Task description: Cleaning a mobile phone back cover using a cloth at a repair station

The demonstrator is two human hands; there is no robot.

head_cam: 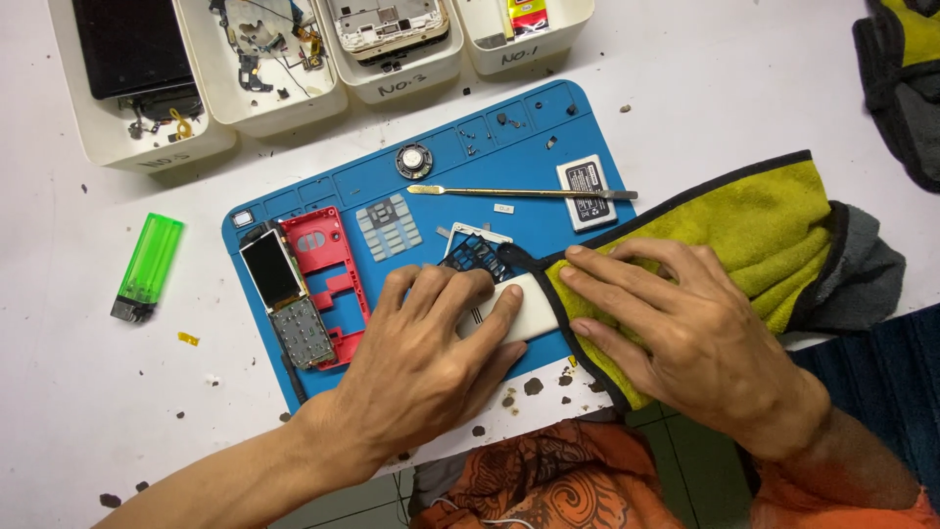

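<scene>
Wiping the white phone cover (517, 312) on the near edge of the blue mat (548, 127), I am holding it with my left hand (426, 358), fingers curled around it. My right hand (676, 333) is pressing the yellow cloth (764, 220) flat against its right end. Next it needs turning, I think.

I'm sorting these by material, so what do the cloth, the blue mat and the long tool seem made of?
Cloth: soft fuzzy fabric, yellow-green, likely microfibre. Blue mat: matte, moulded pockets, probably silicone or rubber. Long tool: thin shiny metal, brass-coloured.
</scene>
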